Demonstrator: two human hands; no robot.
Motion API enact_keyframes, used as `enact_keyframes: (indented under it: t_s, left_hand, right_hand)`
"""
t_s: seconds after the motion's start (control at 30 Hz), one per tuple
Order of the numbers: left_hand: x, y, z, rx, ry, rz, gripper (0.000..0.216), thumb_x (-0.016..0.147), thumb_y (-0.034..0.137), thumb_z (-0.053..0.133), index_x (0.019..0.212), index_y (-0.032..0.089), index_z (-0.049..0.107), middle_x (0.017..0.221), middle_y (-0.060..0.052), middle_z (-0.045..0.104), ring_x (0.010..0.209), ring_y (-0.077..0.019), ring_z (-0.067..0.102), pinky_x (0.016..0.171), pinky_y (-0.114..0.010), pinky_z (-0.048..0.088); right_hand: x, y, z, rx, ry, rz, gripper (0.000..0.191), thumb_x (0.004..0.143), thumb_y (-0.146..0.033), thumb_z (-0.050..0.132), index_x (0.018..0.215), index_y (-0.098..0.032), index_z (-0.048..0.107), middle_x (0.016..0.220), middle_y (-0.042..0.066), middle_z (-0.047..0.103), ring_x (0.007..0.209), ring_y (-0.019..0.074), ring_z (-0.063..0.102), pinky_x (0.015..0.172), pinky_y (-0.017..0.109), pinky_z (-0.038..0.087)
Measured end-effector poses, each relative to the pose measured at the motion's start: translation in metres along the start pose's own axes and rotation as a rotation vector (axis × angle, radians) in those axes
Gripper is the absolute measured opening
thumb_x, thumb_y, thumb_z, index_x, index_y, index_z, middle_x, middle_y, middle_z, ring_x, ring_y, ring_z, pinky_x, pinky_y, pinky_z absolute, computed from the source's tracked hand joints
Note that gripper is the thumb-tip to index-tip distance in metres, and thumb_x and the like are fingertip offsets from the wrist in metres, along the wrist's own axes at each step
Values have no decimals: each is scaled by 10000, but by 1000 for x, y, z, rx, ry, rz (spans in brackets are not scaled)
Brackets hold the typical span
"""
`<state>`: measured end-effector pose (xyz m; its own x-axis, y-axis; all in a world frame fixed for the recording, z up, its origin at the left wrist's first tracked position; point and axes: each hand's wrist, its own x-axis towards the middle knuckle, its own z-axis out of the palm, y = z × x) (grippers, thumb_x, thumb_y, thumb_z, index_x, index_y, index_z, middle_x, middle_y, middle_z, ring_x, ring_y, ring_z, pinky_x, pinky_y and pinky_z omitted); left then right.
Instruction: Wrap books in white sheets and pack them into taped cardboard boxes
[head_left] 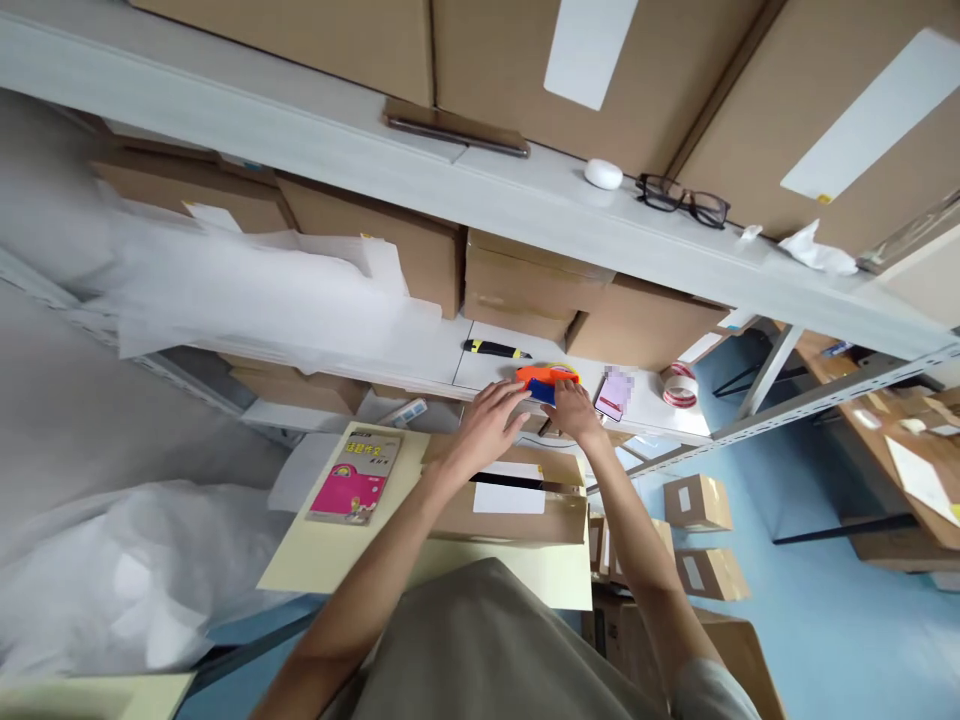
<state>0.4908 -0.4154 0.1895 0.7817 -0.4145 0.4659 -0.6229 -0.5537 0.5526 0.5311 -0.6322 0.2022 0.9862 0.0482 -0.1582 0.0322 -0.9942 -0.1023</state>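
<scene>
Lying by the left edge of the desk [307, 562], a book [356, 480] was seen, with a cardboard box [510, 525] placed at the far right corner. Beyond, the left hand [486, 422] was held with fingers spread beside an orange-and-blue object [541, 386]; the right hand [574, 410] was bent over its right end, though whether it was pinched could not be told. The object was positioned at the shelf's [652, 410] front edge, between a utility knife [493, 349] and a phone [615, 393].
</scene>
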Motion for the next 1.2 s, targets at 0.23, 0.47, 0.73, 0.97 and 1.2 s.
enact_keyframes:
  t_s: [0.23, 0.47, 0.73, 0.97, 1.2]
  left_hand:
    - [-12, 3, -3, -157, 56, -28, 367, 1108, 286, 578, 1462, 261, 673, 1533, -101, 696, 1460, -280, 631, 1275, -508, 498]
    - [-66, -2, -9, -471, 172, -238, 280, 1097, 378, 622, 1343, 253, 674, 1352, -94, 788, 1255, -264, 765, 1126, -431, 606]
    - [-121, 1, -32, -627, 347, -257, 173, 1054, 395, 723, 1145, 253, 685, 1098, -42, 804, 1017, -205, 796, 929, -328, 643]
    - [-154, -8, -75, -618, 283, -267, 142, 1069, 385, 681, 1120, 263, 731, 1101, -42, 818, 1019, -211, 784, 931, -329, 613]
    - [-154, -40, -145, -936, 196, -446, 425, 995, 582, 718, 1218, 223, 761, 1173, -93, 815, 1059, -258, 772, 966, -388, 629]
  right_hand:
    - [23, -10, 7, -58, -9, 98, 470, 1084, -254, 637, 1481, -31, 522, 1371, 285, 746, 1303, 346, 711, 1160, 410, 447]
    - [-44, -32, 22, 597, 192, -52, 522, 1000, -570, 725, 1324, -173, 625, 1035, 95, 801, 906, 281, 743, 868, 397, 590]
    - [-114, -106, 30, 1118, 118, -191, 672, 885, -628, 870, 1371, -201, 685, 1195, 117, 823, 1115, 311, 776, 1045, 463, 625]
    - [-134, -150, 30, 1017, 96, -220, 654, 931, -714, 799, 1327, -203, 703, 1223, 132, 801, 1097, 309, 767, 990, 450, 641]
    - [-150, -166, 8, 795, -63, -226, 490, 978, -649, 765, 1203, -219, 703, 1094, 86, 811, 921, 255, 755, 844, 373, 632]
